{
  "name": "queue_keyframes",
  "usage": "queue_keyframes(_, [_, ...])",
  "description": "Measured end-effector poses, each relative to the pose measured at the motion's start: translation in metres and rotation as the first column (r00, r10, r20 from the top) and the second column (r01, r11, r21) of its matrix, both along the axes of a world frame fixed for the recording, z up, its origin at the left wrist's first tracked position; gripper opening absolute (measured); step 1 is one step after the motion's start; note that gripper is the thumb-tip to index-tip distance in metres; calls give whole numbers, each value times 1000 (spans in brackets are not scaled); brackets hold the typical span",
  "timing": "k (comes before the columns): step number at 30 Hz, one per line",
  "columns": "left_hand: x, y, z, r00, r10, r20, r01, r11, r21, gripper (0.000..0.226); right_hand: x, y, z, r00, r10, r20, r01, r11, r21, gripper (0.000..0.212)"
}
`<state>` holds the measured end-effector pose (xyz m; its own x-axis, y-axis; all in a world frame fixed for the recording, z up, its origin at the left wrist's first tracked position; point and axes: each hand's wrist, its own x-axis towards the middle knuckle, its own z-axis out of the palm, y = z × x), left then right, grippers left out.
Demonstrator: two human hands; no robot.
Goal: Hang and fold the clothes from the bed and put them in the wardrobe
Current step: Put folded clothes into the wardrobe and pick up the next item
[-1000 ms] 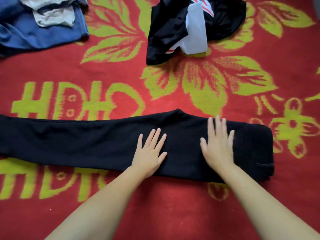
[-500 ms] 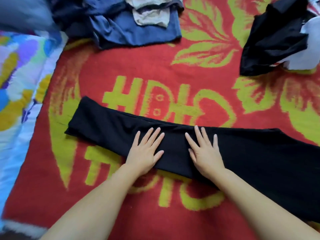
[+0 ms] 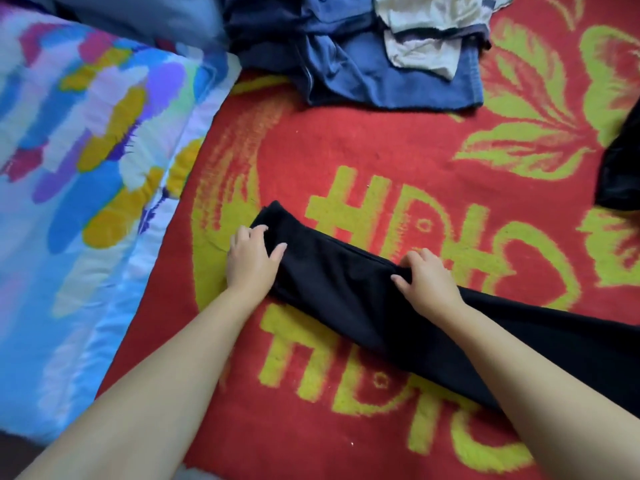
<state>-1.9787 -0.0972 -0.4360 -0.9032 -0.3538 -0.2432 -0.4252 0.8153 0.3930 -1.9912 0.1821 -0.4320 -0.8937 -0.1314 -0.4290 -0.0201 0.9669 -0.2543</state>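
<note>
A pair of black trousers (image 3: 332, 278) lies folded lengthwise across the red bed blanket (image 3: 381, 147), running from the middle left out past the lower right edge. My left hand (image 3: 251, 256) grips the trousers' left end, fingers curled over the hem and thumb on top. My right hand (image 3: 427, 277) pinches the cloth at the far edge further along, where it bunches slightly. A heap of blue clothes (image 3: 363, 71) with a pale garment (image 3: 426, 36) on top lies at the back.
A bright multicoloured quilt (image 3: 86, 168) covers the left side of the bed. Part of another black garment (image 3: 623, 168) shows at the right edge. The blanket bears yellow-green flowers and letters.
Both hands slid left along the trousers from pressing flat. The left now grips the hem end and the right pinches the cloth. The view has swung left.
</note>
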Motion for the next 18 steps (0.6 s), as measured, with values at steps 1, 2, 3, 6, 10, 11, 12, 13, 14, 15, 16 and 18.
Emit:
queue_keyframes(1, [-4,-2,3,997,77,-4,-76,996,55,53,-2,-6,2,1000,-2,7,2,999,-39,28])
queue_keyframes(2, [-6,-4,5,988,154,7,-154,982,106,52,-3,-13,5,1000,-2,10,3,996,-89,26])
queue_keyframes(3, [-7,-4,4,979,200,31,-202,969,141,50,-4,-18,7,1000,1,14,1,990,-139,26])
queue_keyframes(6, [-6,-16,3,980,170,109,-189,961,203,37,-13,-36,11,997,33,64,-24,990,-136,24])
queue_keyframes(10, [-3,-48,6,991,134,4,-126,925,359,36,-24,-49,7,997,5,75,-7,1000,21,18])
queue_keyframes(11, [-1,-52,5,994,106,12,-104,948,299,36,-24,-51,5,998,-10,68,7,999,45,19])
queue_keyframes(12, [1,-54,2,997,65,41,-72,975,209,34,-23,-54,2,998,-21,61,16,997,77,20])
queue_keyframes(13, [3,-56,-3,996,33,83,-43,992,121,30,-22,-59,-1,998,-26,52,20,994,108,22])
queue_keyframes(14, [4,-55,-7,995,23,97,-29,997,66,30,-20,-64,-4,999,-40,37,36,993,116,25])
queue_keyframes(15, [3,-54,-10,996,33,85,-38,998,48,36,-17,-69,-4,999,-52,8,51,994,98,30])
queue_keyframes(16, [1,-51,-9,997,52,53,-55,997,61,46,-15,-74,-4,999,-45,-23,46,996,71,38])
queue_keyframes(18, [-6,-44,-9,996,81,44,-87,987,136,59,-9,-85,-5,995,82,-53,-78,994,81,54])
